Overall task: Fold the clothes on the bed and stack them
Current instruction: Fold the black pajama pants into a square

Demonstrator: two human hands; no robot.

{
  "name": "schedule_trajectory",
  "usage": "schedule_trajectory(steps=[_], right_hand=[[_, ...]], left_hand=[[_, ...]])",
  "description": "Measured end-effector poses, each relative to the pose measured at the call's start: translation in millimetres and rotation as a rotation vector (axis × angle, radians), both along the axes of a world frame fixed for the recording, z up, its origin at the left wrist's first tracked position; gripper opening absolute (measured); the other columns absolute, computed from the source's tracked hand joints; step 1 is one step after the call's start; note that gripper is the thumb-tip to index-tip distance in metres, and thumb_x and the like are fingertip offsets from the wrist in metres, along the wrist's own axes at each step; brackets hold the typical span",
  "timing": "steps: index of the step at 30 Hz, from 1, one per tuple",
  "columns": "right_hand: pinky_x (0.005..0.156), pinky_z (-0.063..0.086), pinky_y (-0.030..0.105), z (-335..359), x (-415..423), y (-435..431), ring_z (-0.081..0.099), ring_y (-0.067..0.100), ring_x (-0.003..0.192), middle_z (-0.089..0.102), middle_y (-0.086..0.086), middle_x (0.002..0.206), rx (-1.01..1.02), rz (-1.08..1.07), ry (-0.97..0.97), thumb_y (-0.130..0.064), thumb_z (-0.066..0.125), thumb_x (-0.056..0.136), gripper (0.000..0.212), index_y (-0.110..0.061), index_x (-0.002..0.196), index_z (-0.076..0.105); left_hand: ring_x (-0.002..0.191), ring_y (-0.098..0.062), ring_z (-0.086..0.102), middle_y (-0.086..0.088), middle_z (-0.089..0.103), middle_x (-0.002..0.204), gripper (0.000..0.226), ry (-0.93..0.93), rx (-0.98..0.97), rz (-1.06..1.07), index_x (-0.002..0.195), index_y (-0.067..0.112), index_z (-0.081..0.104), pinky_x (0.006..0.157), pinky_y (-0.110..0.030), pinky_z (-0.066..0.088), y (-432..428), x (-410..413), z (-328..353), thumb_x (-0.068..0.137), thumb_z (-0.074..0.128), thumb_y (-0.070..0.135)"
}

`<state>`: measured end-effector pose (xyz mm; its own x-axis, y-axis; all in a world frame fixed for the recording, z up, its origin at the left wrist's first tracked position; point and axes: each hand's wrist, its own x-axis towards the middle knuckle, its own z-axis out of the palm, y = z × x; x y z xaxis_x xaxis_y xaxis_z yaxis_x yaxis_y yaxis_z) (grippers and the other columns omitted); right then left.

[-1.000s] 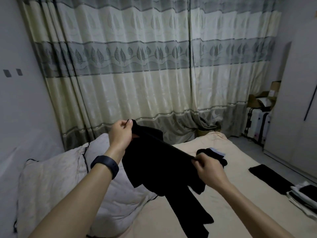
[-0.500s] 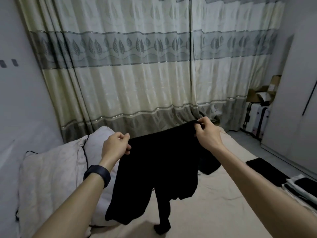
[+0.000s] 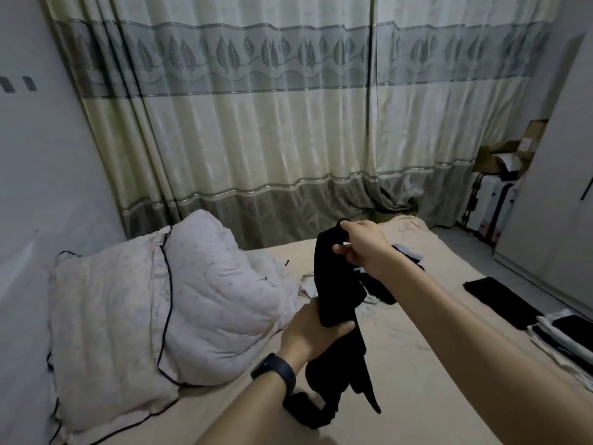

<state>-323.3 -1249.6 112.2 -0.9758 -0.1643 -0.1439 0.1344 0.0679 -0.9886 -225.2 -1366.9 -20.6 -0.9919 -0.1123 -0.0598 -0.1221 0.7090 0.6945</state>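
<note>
**Item 1.** Long black fabric garment [image 3: 337, 284]. Held in the air over the beige-sheeted bed [image 3: 417, 396], bunched into a narrow hanging strip. Its lower end curls down at the sheet beside the left forearm.

**Item 2.** Right hand [image 3: 362, 245]. Fingers and thumb curled, pinching the garment's top end.

**Item 3.** Left hand [image 3: 308, 335]. Wrapped round the garment's middle, below the right hand, with the thumb across the front. There is a black wristband [image 3: 276, 370] on the wrist.

**Surroundings**
- Two white quilted pillows with black piping [image 3: 128, 316] lie against the left wall. They are left of the garment, near it but apart.
- A loose heap of dark and pale clothes [image 3: 407, 256] sits on the bed behind the right forearm. The arm and the hanging garment cover most of it, so the separate pieces cannot be told.
- A flat folded black cloth [image 3: 497, 300] lies at the bed's right edge.
- A stack of folded black and white clothes [image 3: 564, 338] sits just beside that cloth, nearer the camera, cut off by the frame edge.
- A cream curtain with grey leaf-pattern bands [image 3: 256, 123] spans the far wall behind the bed.
- A white suitcase with dark trim [image 3: 487, 207] stands on the floor in the far right corner, with brown cardboard boxes [image 3: 513, 149] on top.
- A pale wardrobe door [image 3: 561, 187] fills the right side.
</note>
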Motion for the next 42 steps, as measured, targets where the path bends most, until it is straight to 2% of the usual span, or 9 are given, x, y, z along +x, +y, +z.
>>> schedule_trajectory(steps=[4,9,14,17,19,23,28,33,42], right_hand=[[0.036,0.034,0.018,3,-3,19,0.062,0.007,0.043,0.06,0.007,0.096,-0.283,-0.097,-0.153,-0.023,0.053,0.105,0.013,-0.01,0.104,0.055],[0.037,0.034,0.016,-8,-18,76,0.063,0.008,0.054,0.059,0.005,0.106,-0.368,-0.3,-0.182,-0.022,0.05,0.105,0.009,-0.018,0.109,0.057],[0.04,0.042,0.017,-39,-20,105,0.057,0.009,0.061,0.062,0.004,0.089,-0.377,-0.45,-0.271,-0.017,0.054,0.104,0.022,-0.011,0.124,0.061],[0.059,0.051,0.029,-55,-16,96,0.064,0.015,0.077,0.067,0.01,0.107,-0.133,-0.446,-0.136,-0.022,0.056,0.102,0.029,-0.011,0.129,0.06],[0.08,0.055,0.037,-58,-3,81,0.065,0.019,0.098,0.063,0.008,0.123,0.131,-0.338,0.084,-0.045,0.065,0.094,0.036,-0.021,0.12,0.06],[0.089,0.052,0.029,-31,36,31,0.06,0.006,0.107,0.051,-0.014,0.126,0.28,0.083,0.418,-0.084,0.065,0.066,0.067,-0.045,0.12,0.058],[0.077,0.054,0.047,-21,37,-2,0.069,0.021,0.087,0.073,0.0,0.096,0.501,0.204,0.617,-0.031,0.065,0.096,0.017,-0.019,0.107,0.068],[0.065,0.044,0.037,-12,21,15,0.061,0.023,0.086,0.065,-0.003,0.09,0.88,0.282,0.701,-0.047,0.059,0.099,0.024,-0.023,0.095,0.06],[0.069,0.041,0.035,3,-8,6,0.054,0.026,0.093,0.059,0.002,0.101,1.079,0.58,0.764,-0.025,0.064,0.094,0.014,-0.023,0.101,0.052]], left_hand=[[0.083,-0.023,0.066,0.003,0.07,0.093,0.011,0.054,0.106,-0.034,0.098,0.032,0.054,0.064,-0.035,0.047,-30,-6,-25,0.099,0.054,0.042],[0.092,-0.016,0.067,0.009,0.071,0.089,0.016,0.238,0.346,0.248,0.092,0.029,0.066,0.069,-0.02,0.046,-69,-18,5,0.1,0.056,0.019],[0.091,-0.009,0.071,0.009,0.076,0.091,0.011,0.271,0.292,0.083,0.095,0.032,0.074,0.087,-0.029,0.054,-93,-34,85,0.096,0.066,0.024],[0.094,-0.006,0.071,0.011,0.077,0.094,0.013,0.296,0.26,-0.025,0.094,0.034,0.075,0.088,-0.026,0.053,-87,-42,131,0.095,0.067,0.024],[0.095,-0.003,0.07,0.011,0.077,0.095,0.013,0.327,0.25,-0.079,0.094,0.033,0.075,0.091,-0.024,0.05,-79,-49,155,0.095,0.068,0.022],[0.093,0.004,0.068,0.017,0.076,0.093,0.014,0.328,0.117,-0.205,0.094,0.035,0.077,0.09,-0.018,0.049,-60,-58,188,0.093,0.068,0.024],[0.096,0.006,0.065,0.022,0.074,0.097,0.018,0.38,-0.183,-0.213,0.097,0.038,0.075,0.09,-0.023,0.05,-56,-49,186,0.089,0.063,0.027],[0.11,-0.016,0.064,0.014,0.071,0.115,0.029,0.318,-0.456,-0.069,0.112,0.045,0.067,0.092,-0.04,0.052,-109,-25,172,0.096,0.051,0.026],[0.097,-0.021,0.066,0.004,0.072,0.104,0.036,0.324,-0.539,-0.009,0.103,0.038,0.065,0.083,-0.04,0.054,-160,-21,161,0.089,0.05,0.01]])
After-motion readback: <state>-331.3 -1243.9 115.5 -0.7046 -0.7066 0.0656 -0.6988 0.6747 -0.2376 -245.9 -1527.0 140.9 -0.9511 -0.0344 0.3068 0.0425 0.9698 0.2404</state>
